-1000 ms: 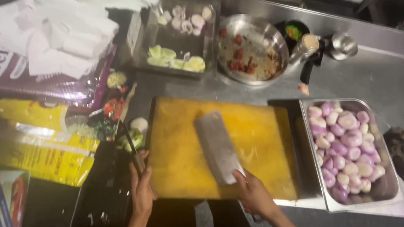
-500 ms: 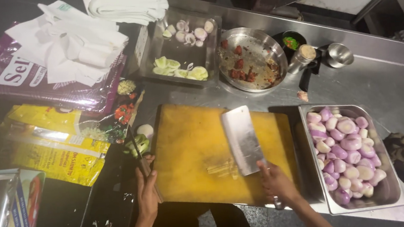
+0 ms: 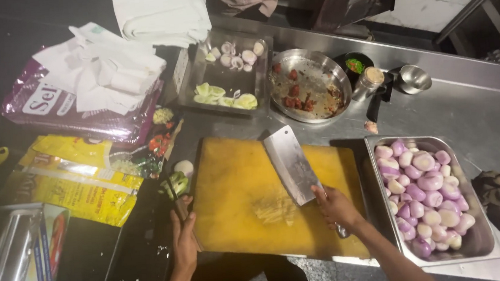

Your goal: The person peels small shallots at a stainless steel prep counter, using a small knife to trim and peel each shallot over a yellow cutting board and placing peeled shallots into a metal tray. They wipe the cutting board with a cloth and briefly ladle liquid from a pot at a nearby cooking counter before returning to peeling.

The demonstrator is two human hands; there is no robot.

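Head view: the right hand [image 3: 337, 206] is closed around the handle of a broad steel cleaver [image 3: 291, 164], whose blade lies over the yellow rectangular cutting board [image 3: 237, 201] and points toward 11 o'clock. The left hand [image 3: 184, 242] grips the board's edge at 9 o'clock, fingers curled over it. At 3 o'clock of the board sits a rectangular steel tray of peeled purple onions [image 3: 484, 241]. At 12 o'clock is a round steel bowl [image 3: 334, 74] with red scraps.
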